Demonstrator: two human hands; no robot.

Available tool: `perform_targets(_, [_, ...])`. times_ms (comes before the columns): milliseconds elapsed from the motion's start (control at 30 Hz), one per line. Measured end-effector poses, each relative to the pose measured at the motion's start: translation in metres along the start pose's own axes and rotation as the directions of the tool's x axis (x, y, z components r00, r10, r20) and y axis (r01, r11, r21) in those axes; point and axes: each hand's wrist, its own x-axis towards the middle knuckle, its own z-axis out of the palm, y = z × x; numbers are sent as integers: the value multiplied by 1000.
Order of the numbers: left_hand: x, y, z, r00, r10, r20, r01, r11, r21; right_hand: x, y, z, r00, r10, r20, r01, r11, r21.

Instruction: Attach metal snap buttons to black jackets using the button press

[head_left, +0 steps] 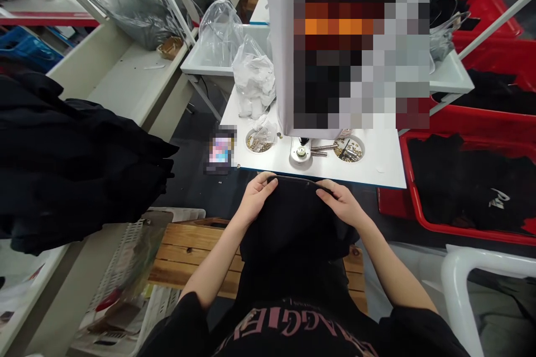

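My left hand (256, 198) and my right hand (339, 201) grip the upper edge of a black cloth garment (293, 228), which drapes down over my lap. Its edge lies just short of the front of a white machine table (377, 164). On that table, a metal press die (300, 152) stands at the foot of a white machine column (280, 39), with metal coil springs (324, 149) beside it. Round dishes of small metal fasteners (259, 142) (348, 149) sit to either side. The machine's upper part is pixelated.
A heap of black garments (75, 156) lies at the left. Red bins holding black cloth (419, 178) fill the right. Behind the machine stand clear plastic bags (251, 75). A wooden slat seat (188, 251) lies beneath my arms, and a white chair frame (460, 290) stands at lower right.
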Motion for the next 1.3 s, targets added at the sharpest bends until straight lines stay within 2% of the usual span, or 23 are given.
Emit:
perform_targets(67, [6, 7, -1, 999, 24, 23, -26, 992, 120, 5, -2, -2, 994, 76, -84, -74, 997, 34])
perform_targets(133, [11, 16, 0, 995, 63, 78, -86, 943, 322, 12, -4, -3, 985, 116, -129, -112, 993, 38])
perform_targets(233, [21, 30, 6, 970, 149, 192, -236, 762, 603, 26, -6, -5, 982, 136, -135, -136, 991, 9])
perform_targets(300, [30, 35, 10, 948, 206, 244, -318, 668, 672, 36, -4, -4, 978, 138, -160, -144, 989, -28])
perform_targets(400, [45, 34, 14, 933, 257, 252, -360, 644, 675, 48, 0, 0, 960, 147, -238, -163, 985, -48])
perform_targets(567, [75, 19, 17, 933, 314, 178, -352, 684, 639, 65, 12, 5, 899, 177, -400, -192, 981, 3])
perform_targets(733, [95, 5, 16, 955, 277, 110, -287, 755, 589, 80, 21, 6, 886, 200, -419, -199, 979, 45])
perform_targets(833, [102, 1, 16, 953, 296, 68, -285, 796, 534, 87, 20, 6, 869, 194, -455, -193, 980, 48])
perform_targets(1100, [107, 5, 20, 949, 317, 7, -277, 820, 501, 98, 13, 8, 849, 128, -513, -139, 990, 16])
perform_targets(1300, [109, 5, 20, 950, 311, -14, -264, 829, 492, 100, 21, 7, 879, 52, -474, -82, 996, -43])
